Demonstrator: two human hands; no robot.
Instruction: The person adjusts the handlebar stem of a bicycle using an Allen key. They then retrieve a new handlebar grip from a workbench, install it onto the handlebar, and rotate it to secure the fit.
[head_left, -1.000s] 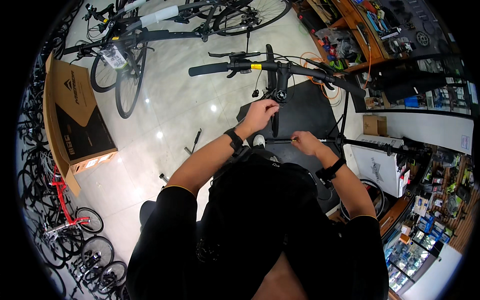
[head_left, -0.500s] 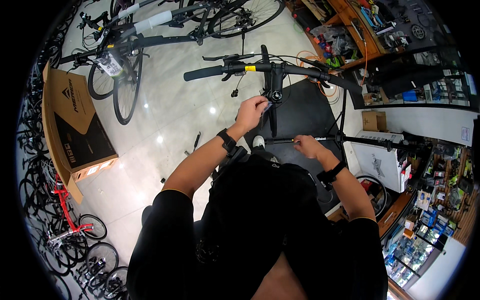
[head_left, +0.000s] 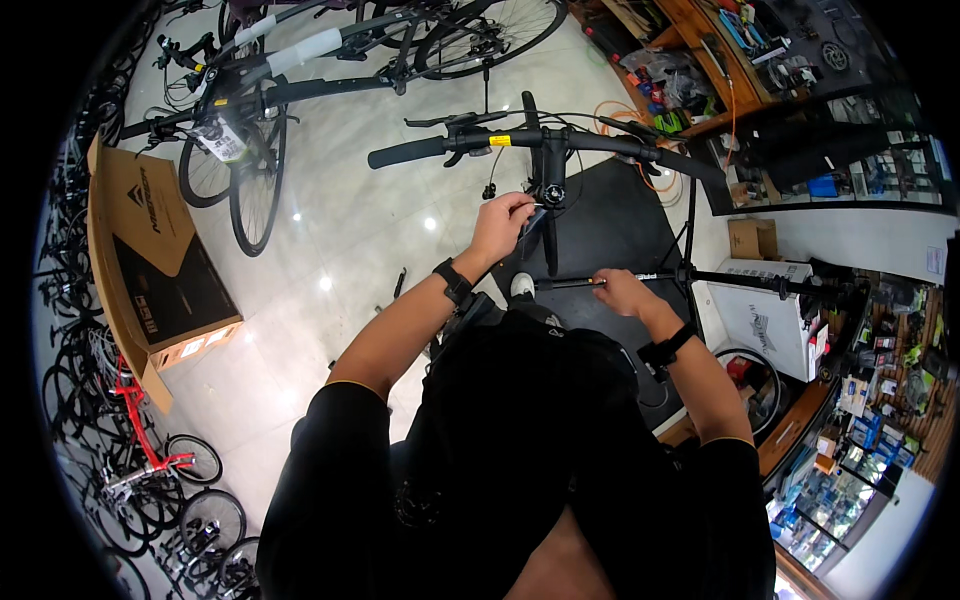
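Note:
Just below the stem (head_left: 553, 165) of a black bicycle handlebar (head_left: 405, 152), my left hand (head_left: 500, 228) is closed in a pinch. A thin, pale piece shows at its fingertips beside the stem's lower end; I cannot make out its kind. My right hand (head_left: 624, 292) is closed near a black bar (head_left: 565, 284) of the bike stand, its fingertips together. A small light-coloured bit shows there, too small to name. The front wheel (head_left: 547, 250) stands below the stem, seen nearly edge-on. Cables loop around the handlebar.
Another bicycle (head_left: 330, 88) stands at the upper left. An open brown carton (head_left: 165, 260) is on the left, with many bikes along the wall behind it. A wooden workbench (head_left: 690, 60) is at the upper right. To the right stands a white box (head_left: 760, 320). A black mat (head_left: 620, 220) covers some floor.
Both hands keep nearly the same places, with only slight shifts at the fingers. The surroundings have shifted a little in the picture as my head moved.

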